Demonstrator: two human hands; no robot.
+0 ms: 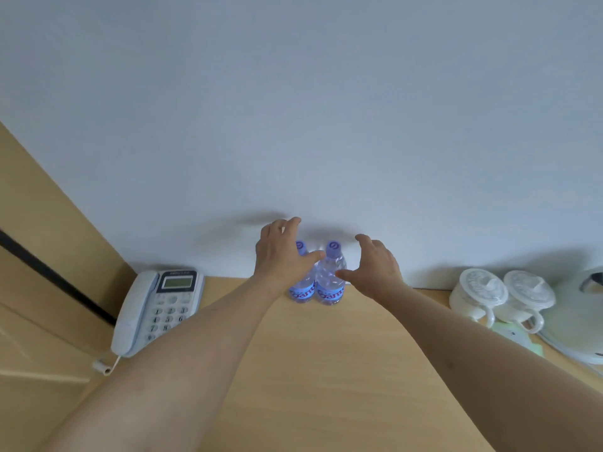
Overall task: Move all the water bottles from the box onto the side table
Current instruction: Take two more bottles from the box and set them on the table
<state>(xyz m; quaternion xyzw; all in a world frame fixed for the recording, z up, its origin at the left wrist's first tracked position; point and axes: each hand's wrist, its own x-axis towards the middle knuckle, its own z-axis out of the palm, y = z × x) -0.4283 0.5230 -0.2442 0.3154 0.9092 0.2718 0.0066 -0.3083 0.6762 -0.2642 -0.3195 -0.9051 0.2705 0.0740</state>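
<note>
We see two bottles (318, 282) standing upright and touching each other at the back of the table (326, 370), close against the wall (293, 109). Our left hand (282, 256) is spread open in front of the left bottle (304, 283); its thumb lies across that bottle's shoulder and points toward the right bottle (331, 278), while the other fingers (292, 223) reach up past the purple cap (300, 246). They are released, not closed on anything. Our right hand (375, 265) is open too, its thumb beside the right bottle's body and its curled fingers clear of the cap (333, 248); whether the thumb touches the plastic we cannot tell. Both bottles sit between the two thumbs. Far left of the left fingers lies a phone (156, 308) on the table edge; well to the right of the right fingers stand two lidded cups (499, 296) and a kettle (580, 314)
</note>
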